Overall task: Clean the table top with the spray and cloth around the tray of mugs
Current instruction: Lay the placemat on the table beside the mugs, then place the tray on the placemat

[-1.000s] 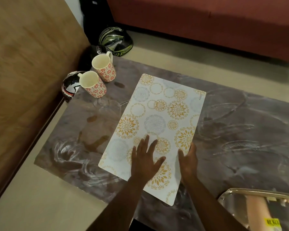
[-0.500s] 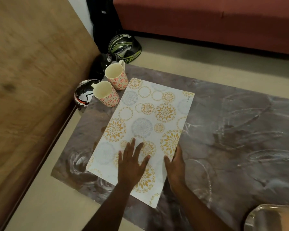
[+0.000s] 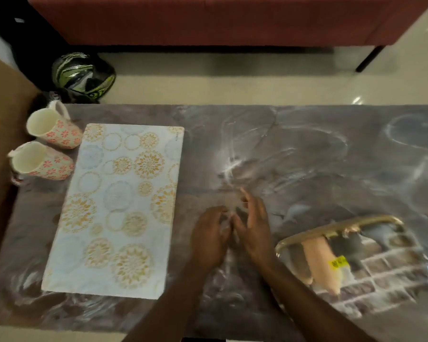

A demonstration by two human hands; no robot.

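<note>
A dark marbled table top (image 3: 307,154) carries pale wipe streaks. On its left part lies a white placemat (image 3: 116,208) patterned with gold and blue circles. Two cream mugs with red flowers, the far mug (image 3: 52,128) and the near mug (image 3: 40,161), stand at the table's left edge beside the placemat. My left hand (image 3: 211,239) and my right hand (image 3: 253,225) hover together over bare table to the right of the placemat, fingers loosely spread, holding nothing. A mirrored tray (image 3: 356,265) with a gold rim sits at the near right. No spray or cloth is in view.
A red sofa (image 3: 208,18) runs along the far side, with pale floor between it and the table. A green-and-black helmet (image 3: 83,75) lies on the floor past the table's far left corner. A brown wooden surface (image 3: 0,99) borders the left.
Both hands have come off the placemat and moved right over bare table. The view swung so the placemat now lies square with the table edge, and more of the tray shows.
</note>
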